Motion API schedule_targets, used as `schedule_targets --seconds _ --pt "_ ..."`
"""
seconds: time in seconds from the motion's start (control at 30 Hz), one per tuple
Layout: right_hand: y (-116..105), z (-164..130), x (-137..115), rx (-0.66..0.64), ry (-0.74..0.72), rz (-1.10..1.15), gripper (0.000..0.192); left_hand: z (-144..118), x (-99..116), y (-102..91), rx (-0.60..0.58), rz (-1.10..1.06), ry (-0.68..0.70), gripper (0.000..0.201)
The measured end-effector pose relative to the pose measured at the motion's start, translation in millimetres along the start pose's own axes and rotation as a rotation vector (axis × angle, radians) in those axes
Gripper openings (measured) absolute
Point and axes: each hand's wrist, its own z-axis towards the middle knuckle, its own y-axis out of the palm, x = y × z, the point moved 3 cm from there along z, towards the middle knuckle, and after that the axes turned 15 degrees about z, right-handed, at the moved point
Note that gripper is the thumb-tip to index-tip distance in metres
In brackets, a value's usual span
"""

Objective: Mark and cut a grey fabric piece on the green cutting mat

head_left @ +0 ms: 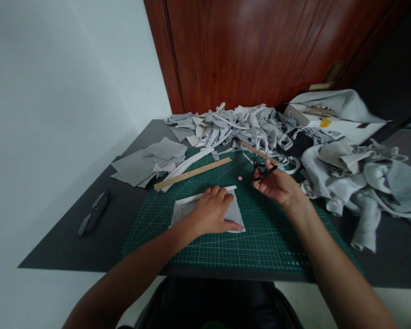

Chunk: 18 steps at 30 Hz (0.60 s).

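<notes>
My left hand (215, 211) lies flat on a light grey fabric piece (185, 209), its thumb spread out at the lower right corner. The fabric has a folded strip along its far edge and rests on the green cutting mat (222, 253). In my right hand (276, 186) is a pair of black-handled scissors (257, 172), held by the handles just above the mat, blades pointing away from me. A small pink disc (240, 178) sits left of the scissors. Beyond the fabric, a wooden ruler (193, 174) lies at a slant across pale strips.
Flat grey fabric sheets (140, 164) lie left of the mat, with eyeglasses (94, 214) nearer me. A heap of scraps (239, 123) lines the back. Rolled fabric (366, 183) and a white box (345, 128) are at right. Another wooden strip (256, 151) lies behind the scissors.
</notes>
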Motion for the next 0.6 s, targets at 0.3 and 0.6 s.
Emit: schedule_targets --seconds 0.3,0.6 --pt "20.5 -8.0 18.3 0.122 0.081 0.787 0.026 -9.8 0.0 19.4 -0.132 -0.106 -0.087 0.11" --pt "41.0 -27.5 25.6 -0.029 0.085 0.919 0.02 -3.3 5.3 24.3 -0.129 -0.099 -0.171 0.092"
